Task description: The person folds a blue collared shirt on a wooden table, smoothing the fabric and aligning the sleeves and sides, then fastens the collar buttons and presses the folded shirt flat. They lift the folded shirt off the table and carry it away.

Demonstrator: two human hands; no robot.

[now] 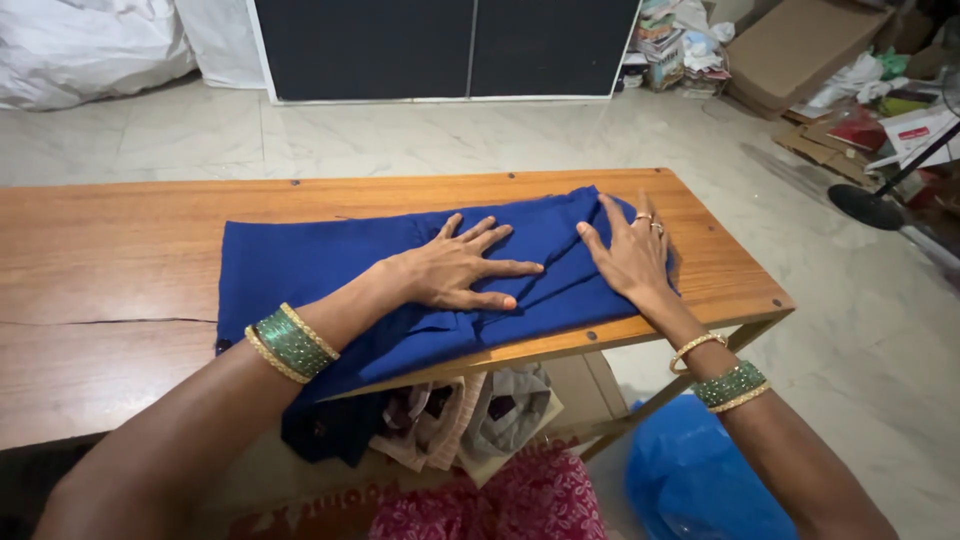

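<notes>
A dark blue garment [300, 265] lies spread across a wooden table [110, 250], one end hanging over the near edge. My left hand [455, 270] rests flat on the cloth near its middle, fingers spread apart. My right hand [632, 255] lies flat on the garment's right end, where the fabric is folded, with rings on two fingers. Both wrists wear green and gold bangles. Neither hand grips anything.
Folded clothes [470, 420] sit on a shelf under the table. A blue plastic bag [700, 480] lies on the marble floor at lower right. A dark cabinet [440, 45] stands at the back, cardboard and clutter [810, 50] at top right, a fan base [865, 208] to the right.
</notes>
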